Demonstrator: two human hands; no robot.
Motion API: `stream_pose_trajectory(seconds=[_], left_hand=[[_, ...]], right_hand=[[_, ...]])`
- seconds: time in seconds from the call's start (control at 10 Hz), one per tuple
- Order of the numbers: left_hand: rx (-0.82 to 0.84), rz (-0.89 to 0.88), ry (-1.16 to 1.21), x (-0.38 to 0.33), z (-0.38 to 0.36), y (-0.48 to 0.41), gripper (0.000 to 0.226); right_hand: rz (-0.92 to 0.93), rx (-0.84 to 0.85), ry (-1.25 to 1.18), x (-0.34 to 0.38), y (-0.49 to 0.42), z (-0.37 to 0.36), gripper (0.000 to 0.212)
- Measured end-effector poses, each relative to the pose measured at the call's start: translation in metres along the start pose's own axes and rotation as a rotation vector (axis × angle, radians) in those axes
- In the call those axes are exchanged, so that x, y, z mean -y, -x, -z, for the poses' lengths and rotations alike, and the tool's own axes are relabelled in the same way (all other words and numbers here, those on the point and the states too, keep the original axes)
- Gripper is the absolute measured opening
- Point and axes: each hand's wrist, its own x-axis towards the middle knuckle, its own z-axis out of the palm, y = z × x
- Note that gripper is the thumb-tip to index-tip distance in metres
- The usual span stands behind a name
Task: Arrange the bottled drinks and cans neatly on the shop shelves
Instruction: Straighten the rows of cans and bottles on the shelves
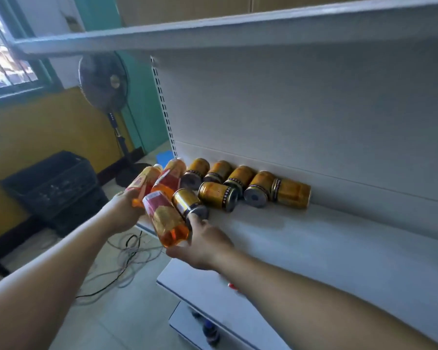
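fingers of the right hand curl under the base of an orange drink bottle, just beside a toppled gold can. the left hand grips two more bottles. other cans lie on their sides at the shelf back. stand each bottle upright first, labels forward, then right the cans.

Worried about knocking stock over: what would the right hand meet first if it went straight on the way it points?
Probably the nearest gold can, lying on its side just past the right hand; depth is unclear.
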Motion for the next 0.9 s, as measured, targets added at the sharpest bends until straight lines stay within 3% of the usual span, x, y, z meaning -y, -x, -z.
stream_pose_trajectory(seconds=[0.1,0.3,0.4,0.5,0.6,0.7,0.8,0.9], left_hand=[[0.008,0.087,0.020,0.022,-0.002,-0.047,0.052],[0.131,0.079,0.156,0.048,-0.012,-0.128,0.067],[0.193,0.093,0.239,0.058,-0.016,-0.129,0.062],[0.170,0.100,0.458,0.071,-0.013,-0.132,0.048],[0.033,0.113,0.752,0.074,-0.009,-0.121,0.039],[-0.044,-0.001,1.060,0.061,0.006,-0.112,0.047],[0.094,-0.121,1.290,0.035,0.021,-0.096,0.056],[0.276,-0.153,1.424,-0.008,0.020,-0.067,0.025]], right_hand=[[-0.030,-0.020,0.039,0.003,-0.007,-0.017,0.109],[-0.087,-0.208,-0.075,0.004,-0.012,-0.039,0.079],[-0.154,-0.321,-0.179,0.008,-0.006,-0.043,0.068],[-0.185,-0.525,-0.211,0.023,-0.002,-0.040,0.053],[-0.181,-0.791,-0.243,0.039,0.001,-0.023,0.035],[-0.217,-0.975,-0.208,0.048,0.007,0.006,0.025],[-0.323,-1.043,-0.143,0.045,0.023,0.037,0.032],[-0.434,-1.060,-0.051,0.028,0.051,0.065,0.028]])
